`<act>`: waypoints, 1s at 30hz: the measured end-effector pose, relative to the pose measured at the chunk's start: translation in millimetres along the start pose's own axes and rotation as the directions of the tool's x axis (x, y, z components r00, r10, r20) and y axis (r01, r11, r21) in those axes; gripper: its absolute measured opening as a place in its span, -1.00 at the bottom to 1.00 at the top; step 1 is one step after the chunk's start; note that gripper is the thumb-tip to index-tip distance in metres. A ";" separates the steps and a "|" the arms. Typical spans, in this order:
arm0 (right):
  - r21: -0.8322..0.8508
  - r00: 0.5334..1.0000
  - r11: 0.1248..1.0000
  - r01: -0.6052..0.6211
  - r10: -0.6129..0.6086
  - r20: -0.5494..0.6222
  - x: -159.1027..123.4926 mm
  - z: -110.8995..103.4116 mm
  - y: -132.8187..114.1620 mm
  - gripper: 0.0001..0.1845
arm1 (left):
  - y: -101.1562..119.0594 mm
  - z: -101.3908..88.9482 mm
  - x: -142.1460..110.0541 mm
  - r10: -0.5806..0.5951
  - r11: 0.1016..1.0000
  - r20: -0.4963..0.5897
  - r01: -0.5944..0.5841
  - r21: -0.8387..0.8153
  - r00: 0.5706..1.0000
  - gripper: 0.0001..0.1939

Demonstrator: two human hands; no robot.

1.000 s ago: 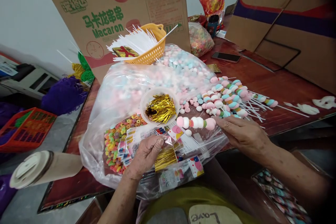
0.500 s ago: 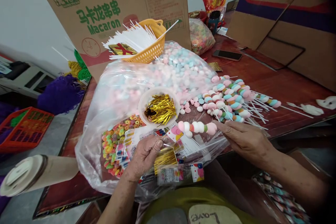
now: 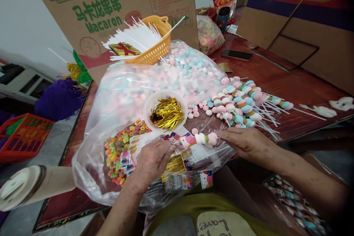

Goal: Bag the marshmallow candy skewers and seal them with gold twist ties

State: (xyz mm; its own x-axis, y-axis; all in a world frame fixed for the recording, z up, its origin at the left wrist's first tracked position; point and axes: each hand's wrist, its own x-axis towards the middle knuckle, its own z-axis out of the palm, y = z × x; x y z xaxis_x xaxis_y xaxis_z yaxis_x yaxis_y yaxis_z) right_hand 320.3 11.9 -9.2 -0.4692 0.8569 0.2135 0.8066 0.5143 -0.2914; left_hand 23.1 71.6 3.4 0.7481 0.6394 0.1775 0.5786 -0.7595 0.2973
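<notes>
Candy skewer [image 3: 206, 139] is held between the two hands, over clear plastic and packets near the tabletop [image 3: 282, 84] edge. Beyond it sit a white bowl [image 3: 147, 110] of gold ties [image 3: 169, 115] and a bag of pastel candies [image 3: 110, 94]; a skewer pile [image 3: 243, 101] crowds the space just past the right hand [image 3: 246, 143]. Ring candies [image 3: 116, 158] spread beside the left hand [image 3: 153, 158]. Right fingers close on the skewer's right end; left thumb and fingers pinch a clear wrapper, whose printed part [image 3: 187, 140] overlaps its other end.
</notes>
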 end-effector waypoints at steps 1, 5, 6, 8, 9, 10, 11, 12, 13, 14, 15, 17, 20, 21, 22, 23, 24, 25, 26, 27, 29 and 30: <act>0.036 1.000 0.999 0.018 -0.019 0.023 1.8 -0.5 -0.9 -0.61 | -0.3 -0.1 0.4 0.015 1.000 -0.012 -0.015 -0.018 1.000 -0.69; 0.131 0.991 0.988 0.078 -0.092 0.099 9.6 -6.1 -1.6 -0.68 | -2.4 -0.4 1.0 0.117 0.992 -0.033 -0.119 -0.052 0.993 -0.72; 0.142 0.992 0.987 0.076 -0.089 0.090 11.0 -7.9 -0.8 -0.68 | -3.3 -0.6 0.8 0.111 0.992 -0.035 -0.113 -0.049 0.993 -0.72; 0.154 0.996 0.987 0.048 -0.060 0.072 12.8 -11.1 1.0 -0.69 | -5.3 -0.9 -0.3 0.080 0.996 -0.041 -0.082 -0.042 0.996 -0.71; 0.161 0.996 0.986 0.033 -0.045 0.073 13.2 -12.5 1.3 -0.69 | -6.2 -1.2 -0.8 0.072 0.997 -0.042 -0.073 -0.035 0.997 -0.71; 0.170 0.996 0.985 0.017 -0.032 0.084 13.6 -13.9 1.1 -0.69 | -6.8 -1.5 -1.0 0.071 0.997 -0.039 -0.072 -0.022 0.997 -0.70; 0.181 0.995 0.983 0.005 -0.023 0.100 14.1 -15.3 0.2 -0.69 | -6.8 -2.0 -0.7 0.076 0.997 -0.035 -0.076 -0.002 0.996 -0.67; 0.195 0.993 0.981 -0.002 -0.021 0.115 14.8 -16.8 -1.3 -0.69 | -6.1 -2.7 0.3 0.081 0.996 -0.032 -0.080 0.026 0.996 -0.59; 0.208 0.992 0.978 -0.004 -0.023 0.126 15.7 -18.3 -3.2 -0.69 | -4.6 -3.5 2.1 0.075 0.996 -0.019 -0.074 0.054 0.997 -0.46; 0.216 0.991 0.976 -0.004 -0.025 0.132 16.9 -19.8 -5.5 -0.69 | -2.4 -4.5 4.7 0.059 0.995 0.008 -0.059 0.077 0.998 -0.33; 0.217 0.991 0.976 -0.004 -0.026 0.135 18.2 -21.4 -7.9 -0.70 | 0.4 -5.6 8.0 0.032 0.995 0.051 -0.037 0.095 0.998 -0.24; 0.194 0.989 0.981 0.005 -0.033 0.143 21.0 -24.1 -12.7 -0.71 | 6.9 -7.5 15.3 -0.048 0.992 0.185 0.025 0.123 0.982 -0.29; 0.081 0.982 0.994 0.069 -0.082 0.171 24.8 -25.8 -19.3 -0.69 | 16.2 -8.7 25.0 -0.196 0.979 0.365 0.158 0.130 0.910 -0.59; 0.031 0.979 0.995 0.094 -0.098 0.181 26.2 -25.6 -21.5 -0.68 | 18.7 -8.4 27.3 -0.228 0.974 0.403 0.205 0.101 0.887 -0.64; -0.020 0.976 0.993 0.116 -0.110 0.187 27.7 -25.1 -23.6 -0.67 | 20.8 -7.9 29.2 -0.245 0.968 0.428 0.245 0.056 0.870 -0.67; -0.066 0.975 0.989 0.134 -0.119 0.190 29.5 -24.4 -25.6 -0.68 | 22.4 -7.1 30.6 -0.247 0.961 0.445 0.275 0.002 0.861 -0.68; -0.106 0.974 0.983 0.147 -0.126 0.187 31.4 -23.6 -27.6 -0.70 | 23.5 -6.1 31.8 -0.240 0.954 0.457 0.296 -0.054 0.856 -0.69; -0.134 0.974 0.978 0.157 -0.131 0.185 33.6 -22.6 -29.3 -0.73 | 24.3 -5.0 32.7 -0.230 0.944 0.469 0.313 -0.107 0.853 -0.69; -0.154 0.973 0.974 0.168 -0.138 0.184 35.7 -21.5 -30.9 -0.75 | 24.6 -4.1 33.6 -0.225 0.930 0.481 0.333 -0.154 0.848 -0.68; -0.162 0.971 0.971 0.178 -0.147 0.187 37.7 -20.3 -32.1 -0.76 | 24.7 -3.3 34.3 -0.222 0.914 0.495 0.356 -0.195 0.840 -0.67; -0.145 0.961 0.968 0.206 -0.172 0.215 40.6 -17.7 -34.2 -0.77 | 24.7 -2.5 36.0 -0.224 0.878 0.530 0.405 -0.254 0.818 -0.62; -0.130 0.954 0.967 0.221 -0.187 0.234 41.4 -16.5 -35.2 -0.77 | 24.9 -2.3 36.9 -0.227 0.867 0.545 0.423 -0.264 0.807 -0.61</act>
State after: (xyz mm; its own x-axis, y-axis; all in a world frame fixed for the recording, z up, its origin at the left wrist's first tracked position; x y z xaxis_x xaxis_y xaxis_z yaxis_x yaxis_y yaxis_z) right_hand 278.4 28.7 25.2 -0.6825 0.7298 0.0398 0.7226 0.6820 -0.1134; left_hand 64.4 76.6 19.6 0.6492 0.6237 -0.4352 0.7319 -0.3566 0.5807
